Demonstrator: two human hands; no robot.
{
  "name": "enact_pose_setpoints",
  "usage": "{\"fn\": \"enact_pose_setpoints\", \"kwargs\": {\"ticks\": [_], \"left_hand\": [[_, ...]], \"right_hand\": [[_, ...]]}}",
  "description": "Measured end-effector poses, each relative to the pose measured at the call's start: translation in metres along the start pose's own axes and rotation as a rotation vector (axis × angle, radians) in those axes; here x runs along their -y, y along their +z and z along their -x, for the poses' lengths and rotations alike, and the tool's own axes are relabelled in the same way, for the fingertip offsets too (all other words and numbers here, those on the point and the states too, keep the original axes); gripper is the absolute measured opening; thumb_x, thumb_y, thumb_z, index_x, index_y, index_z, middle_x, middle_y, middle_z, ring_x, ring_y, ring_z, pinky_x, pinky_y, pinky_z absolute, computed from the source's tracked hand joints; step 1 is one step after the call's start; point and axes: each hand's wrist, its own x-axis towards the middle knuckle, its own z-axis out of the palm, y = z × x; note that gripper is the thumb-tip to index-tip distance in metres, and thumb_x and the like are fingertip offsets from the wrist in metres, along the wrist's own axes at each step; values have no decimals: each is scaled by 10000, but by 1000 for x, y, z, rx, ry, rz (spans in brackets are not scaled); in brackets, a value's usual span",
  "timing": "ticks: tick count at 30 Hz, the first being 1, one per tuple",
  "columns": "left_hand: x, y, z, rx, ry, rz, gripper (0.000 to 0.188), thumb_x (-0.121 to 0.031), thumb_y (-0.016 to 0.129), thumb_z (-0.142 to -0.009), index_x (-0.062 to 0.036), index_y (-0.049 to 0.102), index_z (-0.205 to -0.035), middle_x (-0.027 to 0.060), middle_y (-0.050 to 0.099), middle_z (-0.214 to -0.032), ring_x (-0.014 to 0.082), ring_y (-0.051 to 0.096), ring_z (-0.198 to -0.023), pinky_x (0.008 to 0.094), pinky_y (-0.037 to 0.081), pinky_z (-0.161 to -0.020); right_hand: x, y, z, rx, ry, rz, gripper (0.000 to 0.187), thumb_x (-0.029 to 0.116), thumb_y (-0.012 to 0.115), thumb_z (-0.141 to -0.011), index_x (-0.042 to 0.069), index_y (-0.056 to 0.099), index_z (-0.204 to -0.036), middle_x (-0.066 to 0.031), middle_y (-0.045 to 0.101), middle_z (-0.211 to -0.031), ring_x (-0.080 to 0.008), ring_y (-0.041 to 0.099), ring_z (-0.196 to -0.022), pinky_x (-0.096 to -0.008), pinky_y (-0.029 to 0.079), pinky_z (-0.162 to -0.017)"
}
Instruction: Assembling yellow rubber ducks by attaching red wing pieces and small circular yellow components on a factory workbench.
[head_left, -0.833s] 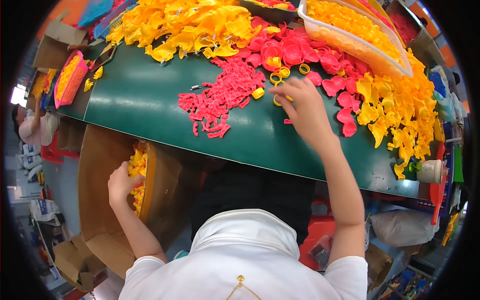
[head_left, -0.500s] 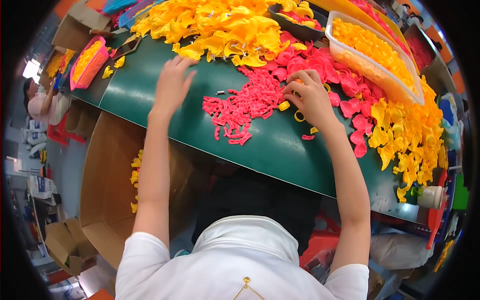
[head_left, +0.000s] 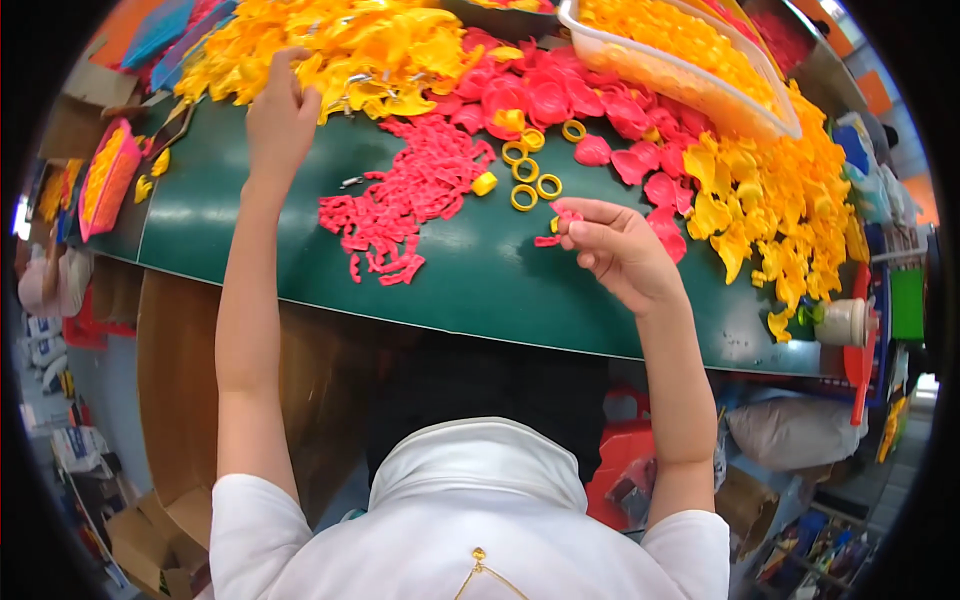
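Note:
My left hand (head_left: 280,128) reaches over the near left side of a heap of yellow curved plastic pieces (head_left: 400,55), thumb and forefinger apart. Some of its fingertips are lost among the pieces. My right hand (head_left: 630,258), palm turned up, pinches a small pink plastic piece (head_left: 567,216) between thumb and forefinger above the green table (head_left: 480,275). Several yellow rings (head_left: 524,197) lie just beyond it, beside a short yellow cylinder (head_left: 484,184). Between the hands spreads a pile of small pink strips (head_left: 415,180). A little metal pin (head_left: 351,182) lies at its left edge.
Pink shell-shaped pieces (head_left: 545,98) fill the middle back. A white basket (head_left: 690,75) of small yellow parts stands behind them. More yellow pieces (head_left: 765,225) cover the right side. A pink basket (head_left: 112,185) sits far left, and a white cup (head_left: 840,323) near the right edge.
My right hand has come away from the rings toward me and turned palm up, now pinching a small pink piece. My left hand has gone farther forward onto the yellow heap. The view has shifted.

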Motion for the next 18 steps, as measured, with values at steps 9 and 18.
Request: {"fn": "enact_pose_setpoints", "kwargs": {"ticks": [9,18], "left_hand": [[-137,10,160,209,172,283,105,-51,643,-727,-68,630,-830,77,620,-739,247,583,-642,378,403,-625],[-131,-27,158,545,194,323,287,-89,666,-693,-100,657,-980,79,557,-1052,256,494,-929,376,397,-765]], "right_hand": [[-42,9,37,-359,-396,787,122,71,688,-844,45,740,-952,-16,646,-838,-100,545,-717,-232,420,-596],[-61,-4,39,-544,-720,1311,159,25,706,-773,62,734,-926,-45,618,-833,-194,524,-770,-301,430,-678]]}}
